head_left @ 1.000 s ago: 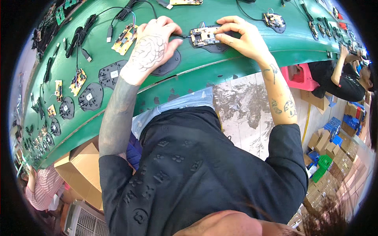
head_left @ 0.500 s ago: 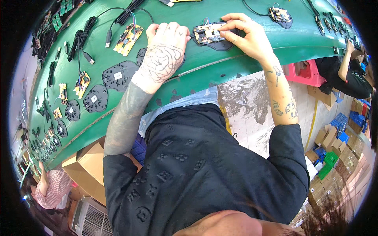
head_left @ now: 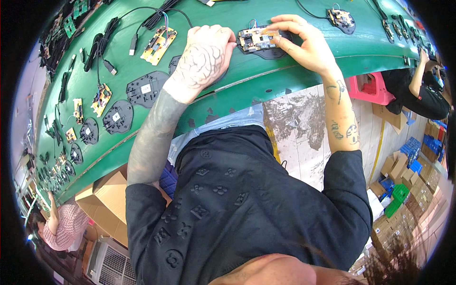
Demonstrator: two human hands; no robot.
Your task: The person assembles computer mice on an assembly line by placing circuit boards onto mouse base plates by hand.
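My left hand (head_left: 205,53) is closed, fingers curled under, at the left end of a black mouse base (head_left: 267,54). Whatever it grips is hidden behind the knuckles. A tan circuit board (head_left: 251,40) with thin coloured wires lies on that base. At the board's right end, my right hand (head_left: 306,45) has its thumb and forefinger on the edge, the other fingers raised. Partly covered by my left hand is another black base (head_left: 174,63). To its left lies a loose tan board (head_left: 158,46) with wires, beside a larger black base (head_left: 146,89).
The green conveyor belt (head_left: 266,76) carries bundled black cables (head_left: 99,45), several more bases and boards, and an assembled base with board (head_left: 341,19) at right. Co-workers sit at both ends. A pink stool (head_left: 370,89), cardboard box (head_left: 107,197) and stacked cartons stand below.
Bases, boards and cables on the belt have shifted slightly to the right. Both my hands have moved right with the mouse base, and my right fingers have spread a little.
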